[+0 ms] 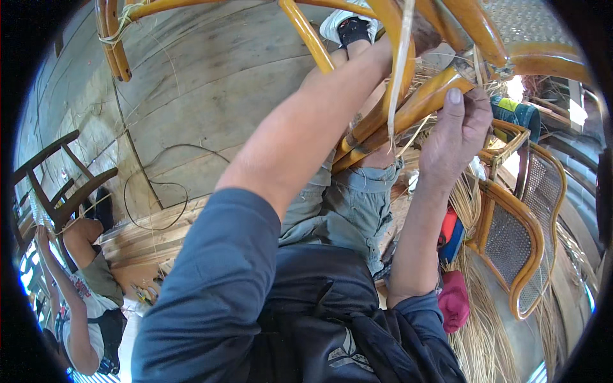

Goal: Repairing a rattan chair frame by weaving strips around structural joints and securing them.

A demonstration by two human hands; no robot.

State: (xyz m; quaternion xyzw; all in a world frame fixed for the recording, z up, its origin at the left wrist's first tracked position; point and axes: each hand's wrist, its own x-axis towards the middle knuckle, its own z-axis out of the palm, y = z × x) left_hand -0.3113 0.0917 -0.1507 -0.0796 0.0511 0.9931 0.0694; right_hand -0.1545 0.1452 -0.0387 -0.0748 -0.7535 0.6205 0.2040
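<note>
A glossy yellow-brown rattan chair frame (424, 102) leans across my lap, its poles meeting at a joint in the upper right. My left hand (426, 35) reaches behind a pole near that joint; its fingers are hidden. Just below the joint, my right hand (456, 127) is closed, thumb up and fingers curled. A thin pale rattan strip (477, 64) wraps the joint and runs down to those fingers. Another long pale strip (401, 70) hangs in front of the frame between my hands.
Finished cane-seated chair frames (516, 239) stand at right, beside bundles of loose rattan strips (476, 319) and a maroon cloth (453, 301). A dark green container (517, 118) is behind them. At far left, another person (80, 319) handles a dark chair frame (57, 185). Wooden planks (153, 236) lie left.
</note>
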